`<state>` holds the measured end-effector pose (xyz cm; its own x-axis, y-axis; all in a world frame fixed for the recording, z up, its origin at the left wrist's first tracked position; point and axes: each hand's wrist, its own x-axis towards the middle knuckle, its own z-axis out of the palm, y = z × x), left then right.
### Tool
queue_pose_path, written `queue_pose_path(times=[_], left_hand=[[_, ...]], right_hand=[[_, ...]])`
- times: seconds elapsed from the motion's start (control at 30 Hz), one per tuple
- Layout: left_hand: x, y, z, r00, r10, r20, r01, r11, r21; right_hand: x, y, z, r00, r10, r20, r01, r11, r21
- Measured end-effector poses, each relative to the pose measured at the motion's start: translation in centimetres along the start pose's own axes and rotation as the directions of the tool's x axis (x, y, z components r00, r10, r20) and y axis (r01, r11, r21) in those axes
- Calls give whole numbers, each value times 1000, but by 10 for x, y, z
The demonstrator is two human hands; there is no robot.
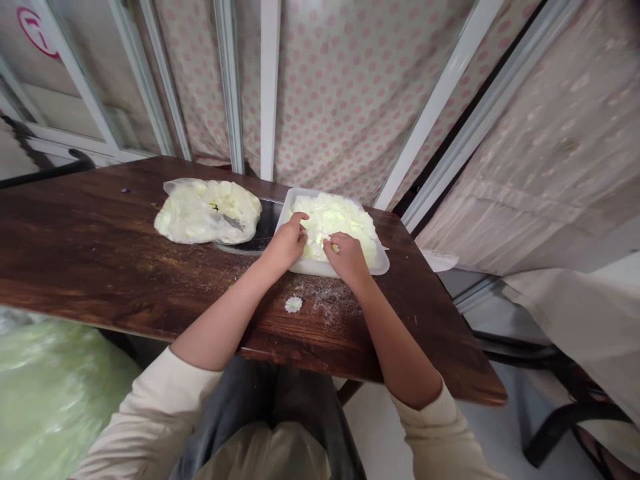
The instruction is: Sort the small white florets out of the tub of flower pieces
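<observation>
Well to the left of the grip lies a clear plastic bag of pale, soft-looking pieces, probably limp and best gathered up from beneath. Nearer, a dark tray sits just left of the left hand, whose fingers look loosely parted at the pile; whether they hold anything I cannot tell. Below that hand, a scalloped white piece looks light and fragile, best lifted by its edge. Beneath and beyond both hands, the pale pieces fill a plastic tub; they look light and easily crushed, the loaded tub heavier, best held by opposite rims. The right hand curls its fingertips together at a small pale bit; a firm pinch cannot be confirmed.
</observation>
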<state>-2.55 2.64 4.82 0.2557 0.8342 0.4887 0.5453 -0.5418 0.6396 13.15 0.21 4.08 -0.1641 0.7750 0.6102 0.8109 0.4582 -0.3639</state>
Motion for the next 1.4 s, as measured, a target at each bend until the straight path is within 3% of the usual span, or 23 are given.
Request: queue_pose_path(times=[0.2, 0.4, 0.6, 0.8, 0.93, 1.17, 1.4], left_hand=[[1, -4, 1, 998, -68, -18, 66, 994, -85], [0, -2, 1, 999, 0, -49, 4, 997, 77], [-1, 0, 1, 999, 11, 49, -19, 986, 166], [-6, 0, 3, 989, 138, -60, -111, 936, 333], [-9, 5, 3, 975, 221, 20, -217, 928, 303], [-9, 11, 1, 984, 179, -8, -168, 936, 310], [-9, 12, 2, 983, 178, -38, -158, 938, 307]], right_hand=[[-1, -3, -2, 999, 13, -40, -14, 1000, -12], [-2, -7, -5, 998, 39, -53, -40, 999, -31], [-3, -4, -4, 998, 43, -54, -45, 998, -40], [-2, -1, -3, 999, 28, -31, -30, 998, -50], [-1, -1, -2, 1000, -20, 13, 21, 996, -88], [-1, -3, -2, 998, 15, 62, -6, 989, -150], [-4, -6, -3, 999, 25, -26, -28, 996, -90]])
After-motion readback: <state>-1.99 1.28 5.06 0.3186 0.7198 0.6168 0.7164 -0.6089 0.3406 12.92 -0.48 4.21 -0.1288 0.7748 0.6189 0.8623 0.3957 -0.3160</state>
